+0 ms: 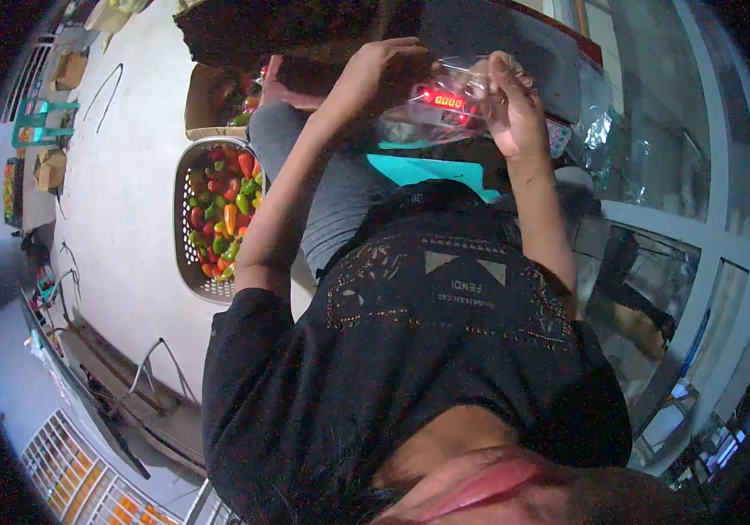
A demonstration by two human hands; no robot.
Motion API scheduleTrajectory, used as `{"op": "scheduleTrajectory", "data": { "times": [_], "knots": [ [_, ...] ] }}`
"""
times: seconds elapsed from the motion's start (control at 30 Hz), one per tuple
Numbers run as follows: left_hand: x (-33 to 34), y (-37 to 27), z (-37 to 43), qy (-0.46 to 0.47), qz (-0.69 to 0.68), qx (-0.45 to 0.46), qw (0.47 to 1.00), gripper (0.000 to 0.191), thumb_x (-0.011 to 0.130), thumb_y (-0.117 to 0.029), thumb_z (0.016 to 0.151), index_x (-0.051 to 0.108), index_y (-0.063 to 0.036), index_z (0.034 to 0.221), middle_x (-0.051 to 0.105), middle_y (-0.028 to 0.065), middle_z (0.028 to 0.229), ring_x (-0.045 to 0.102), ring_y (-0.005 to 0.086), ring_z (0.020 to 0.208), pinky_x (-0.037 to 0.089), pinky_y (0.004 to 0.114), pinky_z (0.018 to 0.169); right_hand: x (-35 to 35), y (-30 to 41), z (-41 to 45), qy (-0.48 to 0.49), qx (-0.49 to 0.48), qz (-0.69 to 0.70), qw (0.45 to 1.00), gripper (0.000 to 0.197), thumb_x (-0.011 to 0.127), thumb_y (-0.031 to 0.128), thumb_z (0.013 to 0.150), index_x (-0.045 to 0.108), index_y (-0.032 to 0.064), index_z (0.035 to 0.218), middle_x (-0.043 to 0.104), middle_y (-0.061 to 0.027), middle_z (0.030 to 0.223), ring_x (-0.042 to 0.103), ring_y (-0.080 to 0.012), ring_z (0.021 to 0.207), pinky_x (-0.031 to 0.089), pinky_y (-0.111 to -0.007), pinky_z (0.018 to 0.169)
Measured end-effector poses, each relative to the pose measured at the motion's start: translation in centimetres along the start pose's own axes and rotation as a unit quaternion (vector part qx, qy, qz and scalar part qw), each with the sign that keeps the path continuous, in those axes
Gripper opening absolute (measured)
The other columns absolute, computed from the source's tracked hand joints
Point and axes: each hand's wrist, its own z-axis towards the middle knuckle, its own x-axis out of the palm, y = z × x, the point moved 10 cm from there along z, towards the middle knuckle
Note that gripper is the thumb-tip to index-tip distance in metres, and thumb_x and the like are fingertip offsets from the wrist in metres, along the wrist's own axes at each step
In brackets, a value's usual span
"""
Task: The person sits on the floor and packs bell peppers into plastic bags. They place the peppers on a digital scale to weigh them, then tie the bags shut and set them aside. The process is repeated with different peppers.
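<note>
A clear plastic bag (444, 121) hangs between my hands, in front of a digital scale's lit red display (448, 101). My right hand (513, 98) pinches the bag's right side between thumb and fingers. My left hand (391, 62) is bent over at the bag's left, its fingertips lost in shadow; whether they grip the plastic is unclear. Part of the scale's keypad (558, 138) shows beside my right wrist. Below the bag, a turquoise sheet (437, 172) lies near my lap.
To my left stands a perforated plastic basket (181, 216) of red, green and orange peppers (225, 216). Beyond it is a cardboard box (201, 98) with more produce. A glazed frame (719, 216) runs along my right. A turquoise stool (43, 123) stands far left on the pale floor (119, 197).
</note>
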Motion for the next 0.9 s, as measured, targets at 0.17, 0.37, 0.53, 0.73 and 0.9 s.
{"op": "scheduleTrajectory", "data": {
  "times": [0.17, 0.37, 0.53, 0.73, 0.9],
  "knots": [
    [-1.0, 0.8, 0.5, -0.08, -0.246, -0.139, 0.956, 0.02, 0.051, -0.021, 0.085, 0.052, -0.003, 0.076, 0.051, 0.006, 0.067, 0.055, 0.0144, 0.066, 0.044, 0.026, 0.056, 1.3, -0.8, -1.1, 0.133, 0.091, 0.041, 0.986, 0.016, 0.059, 0.022, 0.081, 0.052, 0.0084, 0.077, 0.05, 0.0027, 0.064, 0.036, -0.0021, 0.045, 0.032, -0.015, 0.046],
    [3.5, 2.9, -1.2, -0.064, -0.48, -0.309, 0.819, 0.026, 0.046, -0.032, 0.088, 0.048, -0.0082, 0.078, 0.046, -0.0027, 0.071, 0.044, 0.0066, 0.065, 0.04, 0.02, 0.058, 0.4, -1.7, -1.5, 0.076, 0.074, -0.213, 0.971, 0.02, 0.057, 0.022, 0.083, 0.057, 0.0037, 0.09, 0.06, -0.0047, 0.078, 0.055, -0.0107, 0.068, 0.046, -0.022, 0.065],
    [7.7, -0.2, -3.4, 0.218, -0.434, -0.226, 0.845, 0.028, 0.053, -0.029, 0.084, 0.054, -0.0025, 0.092, 0.049, -0.0037, 0.078, 0.043, 0.0034, 0.072, 0.035, 0.019, 0.06, -1.3, -1.0, -1.1, -0.01, 0.113, 0.049, 0.992, 0.02, 0.055, 0.026, 0.084, 0.055, 0.0064, 0.079, 0.056, -0.003, 0.065, 0.053, -0.0115, 0.058, 0.045, -0.025, 0.057],
    [3.5, 2.7, -4.2, -0.059, -0.512, -0.383, 0.767, 0.023, 0.047, -0.03, 0.088, 0.051, -0.0078, 0.087, 0.048, -0.004, 0.072, 0.045, 0.0055, 0.066, 0.037, 0.019, 0.057, -1.8, -2.3, -2.0, 0.068, 0.191, -0.064, 0.977, 0.017, 0.056, 0.025, 0.082, 0.053, 0.0092, 0.077, 0.042, 0.0064, 0.055, 0.04, -0.0034, 0.048, 0.03, -0.017, 0.043],
    [6.1, 3.9, -5.3, -0.051, -0.602, -0.382, 0.699, 0.025, 0.045, -0.034, 0.088, 0.047, -0.011, 0.077, 0.045, -0.004, 0.068, 0.045, 0.0064, 0.065, 0.039, 0.021, 0.057, -1.6, -3.6, -3.3, 0.131, 0.231, -0.221, 0.939, 0.018, 0.054, 0.024, 0.084, 0.055, 0.0065, 0.081, 0.054, -0.0007, 0.072, 0.05, -0.0093, 0.067, 0.041, -0.023, 0.066]
  ]
}}
